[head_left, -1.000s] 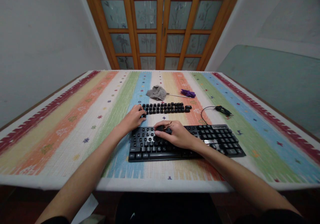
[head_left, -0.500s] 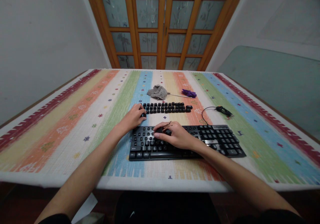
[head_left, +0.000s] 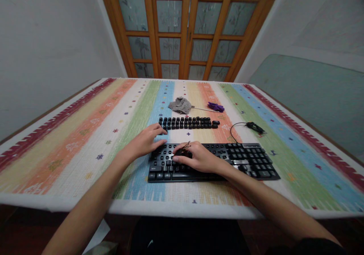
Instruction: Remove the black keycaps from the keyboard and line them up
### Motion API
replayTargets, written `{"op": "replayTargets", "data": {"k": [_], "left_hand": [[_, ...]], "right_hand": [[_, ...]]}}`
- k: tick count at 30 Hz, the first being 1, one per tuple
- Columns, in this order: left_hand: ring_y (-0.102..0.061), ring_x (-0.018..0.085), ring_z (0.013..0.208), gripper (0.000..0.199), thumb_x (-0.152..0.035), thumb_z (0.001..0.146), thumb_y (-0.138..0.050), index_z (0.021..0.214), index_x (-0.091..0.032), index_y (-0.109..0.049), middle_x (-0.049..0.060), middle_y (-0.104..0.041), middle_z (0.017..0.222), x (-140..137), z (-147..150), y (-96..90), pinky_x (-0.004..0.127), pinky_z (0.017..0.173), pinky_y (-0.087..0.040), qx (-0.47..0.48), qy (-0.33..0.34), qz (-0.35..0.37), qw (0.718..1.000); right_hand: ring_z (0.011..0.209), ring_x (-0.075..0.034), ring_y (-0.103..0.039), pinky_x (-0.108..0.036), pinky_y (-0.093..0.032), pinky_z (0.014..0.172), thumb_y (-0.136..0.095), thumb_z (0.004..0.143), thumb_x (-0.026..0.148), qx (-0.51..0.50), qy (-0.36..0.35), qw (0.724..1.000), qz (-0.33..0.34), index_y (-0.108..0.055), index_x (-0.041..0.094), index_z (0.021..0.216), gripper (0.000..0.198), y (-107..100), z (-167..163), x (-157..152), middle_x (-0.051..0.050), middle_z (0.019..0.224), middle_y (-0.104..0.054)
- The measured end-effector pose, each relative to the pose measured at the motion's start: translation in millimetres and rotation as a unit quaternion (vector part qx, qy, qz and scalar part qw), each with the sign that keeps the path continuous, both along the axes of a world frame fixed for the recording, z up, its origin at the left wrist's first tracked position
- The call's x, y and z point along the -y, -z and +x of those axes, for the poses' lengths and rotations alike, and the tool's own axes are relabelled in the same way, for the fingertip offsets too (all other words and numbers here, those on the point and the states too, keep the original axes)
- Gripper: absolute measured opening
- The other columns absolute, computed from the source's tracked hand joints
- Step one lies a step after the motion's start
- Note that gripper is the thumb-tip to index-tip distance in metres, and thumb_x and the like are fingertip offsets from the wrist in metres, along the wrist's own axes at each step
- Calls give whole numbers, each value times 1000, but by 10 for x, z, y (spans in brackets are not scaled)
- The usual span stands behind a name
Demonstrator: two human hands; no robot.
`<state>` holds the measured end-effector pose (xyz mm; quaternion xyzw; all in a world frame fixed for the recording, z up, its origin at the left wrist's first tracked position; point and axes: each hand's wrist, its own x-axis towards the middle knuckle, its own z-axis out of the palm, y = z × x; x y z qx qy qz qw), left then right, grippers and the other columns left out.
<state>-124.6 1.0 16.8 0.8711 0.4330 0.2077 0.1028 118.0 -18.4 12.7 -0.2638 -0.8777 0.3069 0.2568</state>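
A black keyboard [head_left: 199, 176] lies on the striped tablecloth, several upper keys stripped of their caps, with small bare posts showing. Over its left half, my right hand [head_left: 196, 156] is closed around a small dark tool [head_left: 186, 147] with thin brownish prongs; most of it is hidden by the fingers. My left hand [head_left: 145, 141] is beside the keyboard's upper left corner, thumb and forefinger apart, with nothing visible between them. Just beyond its fingertips, loose black keycaps [head_left: 186, 123] stand in neat rows behind the keyboard.
Past the keycaps lie a crumpled grey cloth [head_left: 180, 105], a thin rod [head_left: 201, 109] and a purple cloth-like bundle [head_left: 216, 107]. The bundled cable [head_left: 254, 127] lies behind the keyboard at right. The table's front edge [head_left: 182, 211] runs close to me.
My left hand has drawn back from the left end of the keycap rows towards the keyboard, its fingers parting. My right hand has shifted slightly with the tool still in it.
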Motion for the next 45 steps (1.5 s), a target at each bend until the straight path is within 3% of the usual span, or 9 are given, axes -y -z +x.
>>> {"op": "replayTargets", "data": {"k": [8, 11, 17, 20, 25, 33, 36, 45], "left_hand": [[-61, 19, 94, 16, -28, 90, -60, 101, -22, -69, 5, -64, 100, 437, -1, -2, 34, 87, -48, 83, 71, -115, 987], [-61, 20, 96, 19, -27, 88, -60, 104, -21, -68, 6, -64, 104, 489, 3, 42, 34, 89, -49, 96, 77, -122, 985], [-60, 19, 90, 10, -24, 86, -57, 91, -19, -64, 4, -63, 97, 505, -15, 142, 34, 85, -50, 99, 55, -104, 988], [-61, 19, 91, 10, -23, 85, -59, 92, -19, -64, 4, -63, 97, 505, -24, 163, 34, 87, -49, 103, 50, -113, 987], [-62, 19, 91, 16, -25, 85, -63, 100, -21, -66, 4, -65, 97, 500, -38, 155, 34, 85, -50, 116, 56, -117, 985], [-63, 19, 94, 16, -27, 85, -64, 99, -20, -67, 5, -67, 101, 486, -52, 134, 35, 88, -50, 124, 63, -121, 983], [-63, 19, 90, 19, -30, 85, -66, 100, -20, -68, 5, -68, 100, 506, -30, 85, 34, 84, -50, 128, 54, -122, 983], [-65, 19, 85, 30, -36, 80, -74, 104, -19, -68, 4, -72, 95, 555, 123, 4, 32, 80, -51, 204, -2, -147, 968]], "right_hand": [[85, -18, -69, -29, -51, 79, -61, 93, 31, -5, -31, 999, 16, -69, 16, 101, 19, 21, -120, 45, -8, 98, -74], [79, -18, -68, -29, -50, 73, -59, 94, 32, 29, -43, 997, 55, -67, 14, 95, 20, -19, -198, 54, -8, 89, -73], [66, -18, -62, -27, -42, 62, -58, 94, 31, 145, -36, 981, 121, -64, 12, 88, 20, -149, -330, -16, -8, 76, -69], [63, -15, -60, -25, -39, 59, -54, 96, 31, 140, -52, 984, 96, -65, 14, 90, 21, -176, -342, -119, -6, 76, -69], [65, -15, -63, -24, -43, 61, -53, 97, 31, 103, -84, 991, -22, -65, 13, 86, 25, -159, -319, -258, -4, 72, -69], [60, -12, -62, -23, -47, 57, -51, 97, 33, 39, -78, 981, -171, -63, 13, 87, 25, -56, -288, -313, -1, 70, -67], [63, -12, -62, -24, -48, 60, -53, 96, 34, 8, -76, 982, -171, -62, 14, 89, 23, -89, -241, -286, -2, 74, -69], [80, -15, -63, -29, -50, 75, -55, 95, 31, -40, -67, 995, -54, -65, 14, 97, 21, -247, -79, -185, -6, 91, -68]]}}
